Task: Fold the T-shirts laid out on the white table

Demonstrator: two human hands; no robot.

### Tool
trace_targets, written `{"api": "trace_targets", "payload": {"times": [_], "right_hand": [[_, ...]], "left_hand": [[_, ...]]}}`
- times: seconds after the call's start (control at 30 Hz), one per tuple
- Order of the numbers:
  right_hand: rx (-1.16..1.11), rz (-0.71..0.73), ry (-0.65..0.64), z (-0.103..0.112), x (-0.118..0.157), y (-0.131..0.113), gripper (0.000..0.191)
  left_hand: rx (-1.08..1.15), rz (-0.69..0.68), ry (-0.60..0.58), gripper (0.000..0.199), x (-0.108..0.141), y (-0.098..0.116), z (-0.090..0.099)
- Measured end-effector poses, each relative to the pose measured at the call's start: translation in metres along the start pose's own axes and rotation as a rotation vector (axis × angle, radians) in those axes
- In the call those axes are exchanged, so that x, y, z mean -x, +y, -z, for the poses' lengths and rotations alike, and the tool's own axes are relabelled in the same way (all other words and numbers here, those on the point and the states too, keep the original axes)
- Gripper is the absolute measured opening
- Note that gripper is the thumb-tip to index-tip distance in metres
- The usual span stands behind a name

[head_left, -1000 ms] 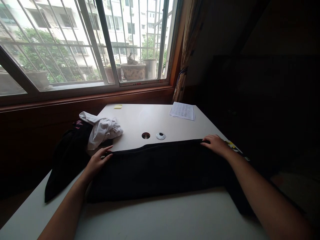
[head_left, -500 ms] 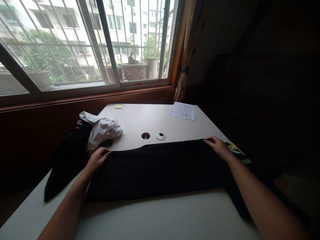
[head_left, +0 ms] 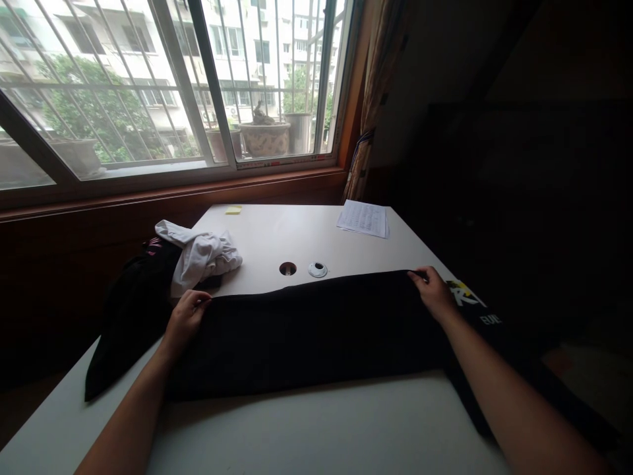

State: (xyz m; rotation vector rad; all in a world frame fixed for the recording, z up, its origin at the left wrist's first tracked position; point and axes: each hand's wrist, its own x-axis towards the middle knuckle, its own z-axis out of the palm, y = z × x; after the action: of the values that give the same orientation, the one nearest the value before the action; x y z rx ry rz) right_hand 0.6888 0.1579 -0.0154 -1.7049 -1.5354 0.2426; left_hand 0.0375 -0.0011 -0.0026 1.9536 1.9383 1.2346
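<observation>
A black garment (head_left: 306, 336) lies stretched across the white table (head_left: 306, 429). My left hand (head_left: 186, 318) pinches its far edge near the left end, fingers closed on the cloth. At the far right corner, my right hand (head_left: 431, 290) grips the same edge between thumb and fingers. White and yellow print shows on black cloth just beyond my right hand, and dark cloth hangs past the table's right side. My right forearm covers part of the fabric there.
Crumpled white cloth (head_left: 202, 254) and a dark garment (head_left: 133, 310) are heaped at the left edge. Papers (head_left: 364, 219), a yellow note (head_left: 233, 210), a round hole (head_left: 287, 269) and its white cover (head_left: 317, 269) are farther back. A barred window stands behind.
Both hands have moved slightly outward, apart from each other, with the cloth's far edge drawn tighter and a little higher at the right. More of the print shows beside my right hand.
</observation>
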Motion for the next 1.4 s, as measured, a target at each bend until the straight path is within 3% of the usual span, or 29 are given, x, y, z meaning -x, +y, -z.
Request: {"api": "trace_targets", "payload": {"times": [0.3, 0.53, 0.73, 0.83, 0.93, 1.03, 1.13, 1.27, 1.4], "right_hand": [[0.098, 0.059, -0.097, -0.006, -0.001, 0.001, 0.043], [0.129, 0.149, 0.168, -0.002, 0.002, 0.001, 0.052], [0.205, 0.216, -0.049, -0.012, -0.002, 0.006, 0.034], [0.245, 0.267, -0.052, -0.016, -0.005, 0.008, 0.029], [0.313, 0.265, -0.018, -0.013, -0.004, 0.003, 0.033], [0.455, 0.294, 0.013, -0.006, 0.004, -0.014, 0.036], [0.479, 0.387, -0.034, -0.007, 0.019, -0.046, 0.037], [0.367, 0.605, -0.283, -0.032, 0.059, -0.1, 0.051], [0.34, 0.726, -0.525, -0.064, 0.099, -0.134, 0.063]], "left_hand": [[-0.054, -0.032, -0.062, 0.025, -0.001, -0.004, -0.004], [-0.007, -0.018, 0.012, 0.024, 0.001, 0.0, -0.002], [-0.182, -0.04, 0.003, 0.027, -0.002, -0.014, -0.007], [-0.232, -0.067, 0.005, 0.029, -0.003, -0.016, -0.003], [-0.292, -0.137, -0.005, 0.031, -0.004, -0.002, 0.007], [-0.382, -0.242, -0.077, 0.035, -0.005, 0.029, 0.011], [-0.428, -0.369, -0.241, 0.044, -0.003, 0.074, -0.006], [-0.489, -0.472, -0.428, 0.057, 0.002, 0.133, -0.063], [-0.528, -0.411, -0.498, 0.062, 0.0, 0.158, -0.121]]}}
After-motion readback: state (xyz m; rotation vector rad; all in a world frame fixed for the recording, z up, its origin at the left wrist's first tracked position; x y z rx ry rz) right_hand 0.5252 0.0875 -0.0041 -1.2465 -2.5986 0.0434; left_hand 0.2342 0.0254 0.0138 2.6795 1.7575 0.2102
